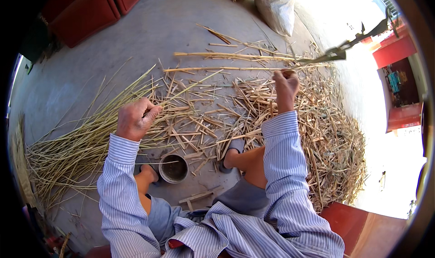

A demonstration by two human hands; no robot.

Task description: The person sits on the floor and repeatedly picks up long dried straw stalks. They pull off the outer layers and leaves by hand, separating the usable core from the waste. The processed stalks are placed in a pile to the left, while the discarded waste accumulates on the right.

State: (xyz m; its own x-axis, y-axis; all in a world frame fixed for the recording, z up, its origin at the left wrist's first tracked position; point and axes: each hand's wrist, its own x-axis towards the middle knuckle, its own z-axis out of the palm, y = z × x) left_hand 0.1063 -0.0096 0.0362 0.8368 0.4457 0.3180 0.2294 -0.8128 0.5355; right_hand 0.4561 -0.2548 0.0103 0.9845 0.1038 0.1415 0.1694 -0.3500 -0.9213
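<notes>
Here, I see the left hand fisted round a stalk, the right hand pinching a blurred, seemingly leafy stem to its right.

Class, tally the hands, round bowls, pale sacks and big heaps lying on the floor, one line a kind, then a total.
Hands (left hand, right hand): 2
Round bowl: 1
Pale sack: 1
Big heaps (thin stalks, dry scraps): 2
Total: 6

I note a grey concrete floor before me, red block-shaped furniture at far left, glaring daylight over pale ground on my right, and beyond it a red-and-cream wall with a dark opening
</notes>
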